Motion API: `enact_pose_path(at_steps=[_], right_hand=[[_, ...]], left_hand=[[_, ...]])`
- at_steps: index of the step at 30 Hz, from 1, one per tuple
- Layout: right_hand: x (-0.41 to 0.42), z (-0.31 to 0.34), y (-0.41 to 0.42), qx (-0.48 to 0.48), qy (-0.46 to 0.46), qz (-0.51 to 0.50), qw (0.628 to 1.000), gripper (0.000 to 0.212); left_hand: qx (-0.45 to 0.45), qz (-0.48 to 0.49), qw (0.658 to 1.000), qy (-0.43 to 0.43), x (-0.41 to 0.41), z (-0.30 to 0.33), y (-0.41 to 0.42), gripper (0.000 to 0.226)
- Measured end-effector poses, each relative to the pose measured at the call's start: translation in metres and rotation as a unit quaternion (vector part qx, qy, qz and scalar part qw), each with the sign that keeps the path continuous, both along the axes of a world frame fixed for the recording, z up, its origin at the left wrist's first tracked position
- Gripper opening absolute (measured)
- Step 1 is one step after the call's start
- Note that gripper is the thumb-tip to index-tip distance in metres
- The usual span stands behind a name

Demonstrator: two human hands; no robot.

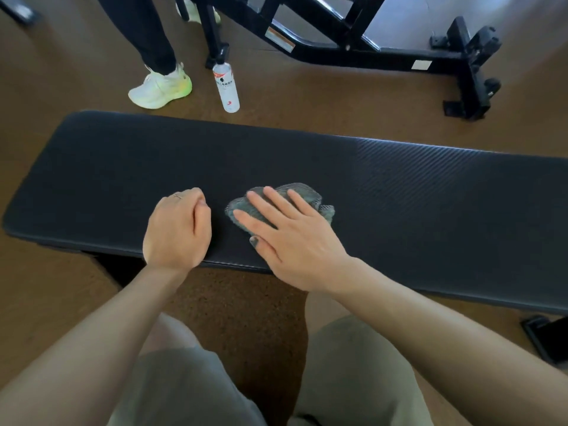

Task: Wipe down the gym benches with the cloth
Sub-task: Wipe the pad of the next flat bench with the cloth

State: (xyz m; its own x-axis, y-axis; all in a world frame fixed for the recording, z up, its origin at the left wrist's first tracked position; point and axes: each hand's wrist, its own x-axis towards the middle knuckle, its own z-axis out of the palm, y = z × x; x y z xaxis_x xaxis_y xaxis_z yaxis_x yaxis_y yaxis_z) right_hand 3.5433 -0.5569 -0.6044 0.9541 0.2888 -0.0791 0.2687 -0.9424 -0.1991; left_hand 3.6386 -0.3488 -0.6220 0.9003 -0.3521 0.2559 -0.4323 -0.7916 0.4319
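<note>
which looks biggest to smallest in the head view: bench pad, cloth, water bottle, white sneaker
1. bench pad, by far the largest
2. white sneaker and cloth: look alike, and the right hand covers part of the cloth, so unranked
3. water bottle, slimmest; it stands farther away

Brightness: we see soft, even daylight, moderately bright.
Source: we judge it comes from the upper right, where the floor (399, 23) washes out pale.
Glare: a sheen streaks the bench pad (430, 167) along its far right edge.
Shadows: we find them faint and diffuse under the bench.
Distortion: the wide lens bows the pad's edges.
Sharpness: corners look slightly soft.
</note>
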Motion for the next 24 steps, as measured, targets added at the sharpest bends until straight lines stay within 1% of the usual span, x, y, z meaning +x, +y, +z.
enact_pose_path(at_steps=[3, 5, 6, 8, 10, 11, 12, 13, 14, 15, 17, 19, 21, 22, 23, 24], right_hand=[[0.024, -0.001, 0.007, 0.002, -0.006, 0.071, 0.997, 0.053], [0.029, -0.002, -0.016, -0.007, -0.012, 0.051, 0.999, 0.053], [0.027, -0.003, -0.039, -0.016, -0.02, 0.011, 1.0, 0.054], [0.024, -0.004, -0.102, -0.025, -0.037, -0.121, 0.992, 0.055], [0.022, -0.001, -0.157, -0.028, 0.003, -0.267, 0.963, 0.055], [0.025, 0.001, -0.168, -0.023, 0.029, -0.317, 0.948, 0.056], [0.031, -0.001, -0.165, -0.02, 0.035, -0.344, 0.938, 0.058], [0.037, -0.001, -0.149, -0.018, 0.024, -0.346, 0.938, 0.059], [0.04, -0.002, -0.126, -0.021, 0.005, -0.32, 0.947, 0.061], [0.04, -0.005, -0.099, -0.02, -0.016, -0.268, 0.963, 0.062], [0.03, -0.006, -0.045, -0.014, -0.034, -0.114, 0.993, 0.063], [0.008, -0.005, -0.007, -0.001, -0.019, 0.037, 0.999, 0.059], [-0.011, -0.002, -0.002, 0.0, 0.001, 0.144, 0.99, 0.056], [-0.015, 0.0, -0.013, -0.003, 0.0, 0.179, 0.984, 0.055], [-0.015, 0.0, -0.031, -0.01, -0.002, 0.191, 0.981, 0.055], [-0.012, 0.0, -0.053, -0.024, -0.001, 0.174, 0.985, 0.055]], left_hand=[[0.004, -0.004, 1.0, -0.005, 0.0, 0.001, 0.001, 0.032], [0.007, 0.008, 1.0, 0.004, -0.001, 0.0, 0.001, 0.032], [0.008, 0.015, 1.0, 0.009, -0.002, 0.0, 0.0, 0.032], [0.015, 0.021, 1.0, 0.008, -0.003, 0.001, -0.002, 0.031], [0.023, 0.025, 0.999, 0.004, -0.002, 0.002, -0.004, 0.029], [0.026, 0.028, 0.999, 0.004, -0.003, 0.003, -0.005, 0.028], [0.03, 0.03, 0.999, 0.003, -0.003, 0.004, -0.006, 0.028], [0.033, 0.032, 0.999, 0.004, -0.003, 0.004, -0.006, 0.029], [0.035, 0.033, 0.999, 0.006, -0.003, 0.004, -0.005, 0.029], [0.036, 0.035, 0.999, 0.005, -0.003, 0.004, -0.004, 0.029], [0.038, 0.036, 0.999, 0.004, -0.004, 0.005, -0.004, 0.028], [0.041, 0.035, 0.999, -0.001, -0.004, 0.005, -0.004, 0.027], [0.039, 0.035, 0.999, -0.01, -0.004, 0.004, -0.004, 0.027], [0.034, 0.032, 0.999, -0.013, -0.003, 0.003, -0.004, 0.027], [0.029, 0.029, 0.999, -0.012, -0.003, 0.002, -0.003, 0.028], [0.023, 0.026, 0.999, -0.008, -0.003, 0.001, -0.003, 0.028]])
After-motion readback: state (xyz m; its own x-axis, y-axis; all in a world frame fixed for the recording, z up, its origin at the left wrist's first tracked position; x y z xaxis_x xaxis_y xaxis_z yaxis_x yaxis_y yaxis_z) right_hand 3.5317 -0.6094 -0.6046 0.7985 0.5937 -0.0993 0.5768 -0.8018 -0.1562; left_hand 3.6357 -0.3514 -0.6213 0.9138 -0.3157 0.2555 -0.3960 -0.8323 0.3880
